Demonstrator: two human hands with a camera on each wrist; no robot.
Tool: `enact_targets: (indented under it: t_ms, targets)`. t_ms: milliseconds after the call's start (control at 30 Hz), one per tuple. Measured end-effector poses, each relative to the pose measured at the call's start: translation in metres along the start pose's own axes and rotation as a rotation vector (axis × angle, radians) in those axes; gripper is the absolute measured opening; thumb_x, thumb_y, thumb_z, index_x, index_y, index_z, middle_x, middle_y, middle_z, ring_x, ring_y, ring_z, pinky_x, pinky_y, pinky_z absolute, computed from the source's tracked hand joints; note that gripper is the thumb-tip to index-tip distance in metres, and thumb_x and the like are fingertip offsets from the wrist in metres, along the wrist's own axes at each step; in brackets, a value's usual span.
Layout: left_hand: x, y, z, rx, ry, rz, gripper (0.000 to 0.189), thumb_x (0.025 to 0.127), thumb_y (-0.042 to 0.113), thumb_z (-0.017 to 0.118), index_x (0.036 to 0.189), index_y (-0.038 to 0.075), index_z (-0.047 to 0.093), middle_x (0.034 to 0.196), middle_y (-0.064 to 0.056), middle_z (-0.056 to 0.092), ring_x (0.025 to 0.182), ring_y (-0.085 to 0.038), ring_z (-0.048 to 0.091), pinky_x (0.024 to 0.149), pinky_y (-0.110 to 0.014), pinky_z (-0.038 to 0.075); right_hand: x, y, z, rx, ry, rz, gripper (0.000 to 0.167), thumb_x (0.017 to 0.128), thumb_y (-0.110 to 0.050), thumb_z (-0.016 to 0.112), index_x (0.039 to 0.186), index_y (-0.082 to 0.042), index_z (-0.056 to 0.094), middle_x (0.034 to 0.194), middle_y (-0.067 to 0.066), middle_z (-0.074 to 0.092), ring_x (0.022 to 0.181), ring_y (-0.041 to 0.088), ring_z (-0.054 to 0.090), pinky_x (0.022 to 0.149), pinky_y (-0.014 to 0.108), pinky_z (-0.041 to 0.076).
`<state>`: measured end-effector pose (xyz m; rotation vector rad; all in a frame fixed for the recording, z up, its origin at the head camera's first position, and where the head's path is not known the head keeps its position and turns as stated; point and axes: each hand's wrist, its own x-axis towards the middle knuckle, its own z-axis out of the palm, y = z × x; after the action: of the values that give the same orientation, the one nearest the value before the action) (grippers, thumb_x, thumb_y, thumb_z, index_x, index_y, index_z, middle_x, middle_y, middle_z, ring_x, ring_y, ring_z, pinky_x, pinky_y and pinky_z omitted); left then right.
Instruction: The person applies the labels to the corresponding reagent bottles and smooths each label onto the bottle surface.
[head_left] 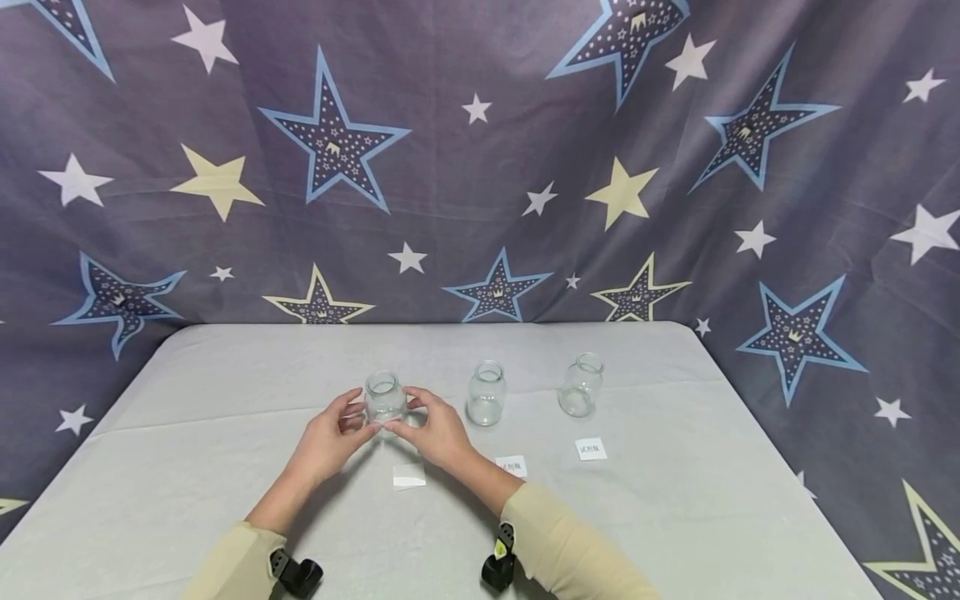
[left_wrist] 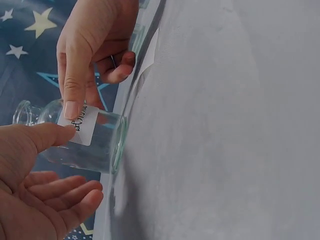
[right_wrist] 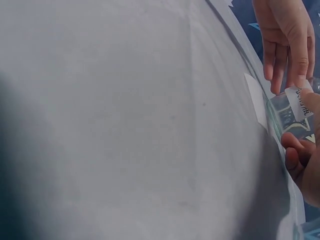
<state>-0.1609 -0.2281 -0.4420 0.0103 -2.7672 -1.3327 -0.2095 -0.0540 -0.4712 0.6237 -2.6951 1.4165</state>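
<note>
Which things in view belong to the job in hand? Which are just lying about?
Likely job: left hand, right hand, jar between them, its label, middle jar, far-right jar, two written slips.

Just around: blank-looking slip (perhaps label backing), tablecloth, star-patterned curtain.

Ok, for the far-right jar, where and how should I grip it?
I'd grip the far-right jar around its rounded body, right hand coming from the right side: the body bulges below the narrower neck, and the middle jar stands to its left.
</note>
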Motion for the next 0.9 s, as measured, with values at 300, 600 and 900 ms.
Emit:
enact_targets:
  t_ms: [300, 600, 900]
  targets:
    - [0.003, -0.004, 0.001, -0.060, -0.017, 0.007, 0.053, 0.089, 0.014, 0.064, 0.135, -0.003, 0.043, 0.124, -0.027, 0.057, 0.107, -0.036, 0.062, 0.085, -0.034, 0.053, 0.002, 0.005, -0.010, 0.024, -0.042, -0.098, 0.050, 0.082, -0.035, 0.070, 0.126, -0.014, 0.058, 0.104, 0.003, 0.071, 0.074, 0.016, 0.062, 0.065, 0.016, 0.046]
    - [0.002, -0.006, 0.002, -0.063, -0.006, 0.019, 0.050, 0.089, 0.011, 0.063, 0.132, -0.005, 0.045, 0.118, -0.028, 0.060, 0.102, -0.035, 0.064, 0.082, -0.031, 0.053, 0.006, 0.012, -0.014, 0.127, -0.134, -0.042, 0.046, 0.087, -0.033, 0.065, 0.130, -0.019, 0.056, 0.106, 0.004, 0.070, 0.044, 0.001, 0.046, 0.047, 0.018, 0.045]
    - [0.002, -0.004, 0.006, -0.043, -0.025, -0.035, 0.054, 0.087, 0.008, 0.064, 0.133, -0.007, 0.043, 0.121, -0.028, 0.058, 0.107, -0.037, 0.061, 0.086, -0.036, 0.052, 0.003, 0.014, -0.010, 0.112, -0.117, -0.009, 0.051, 0.081, -0.030, 0.073, 0.127, -0.016, 0.056, 0.100, 0.004, 0.069, 0.061, 0.008, 0.059, 0.059, 0.019, 0.049]
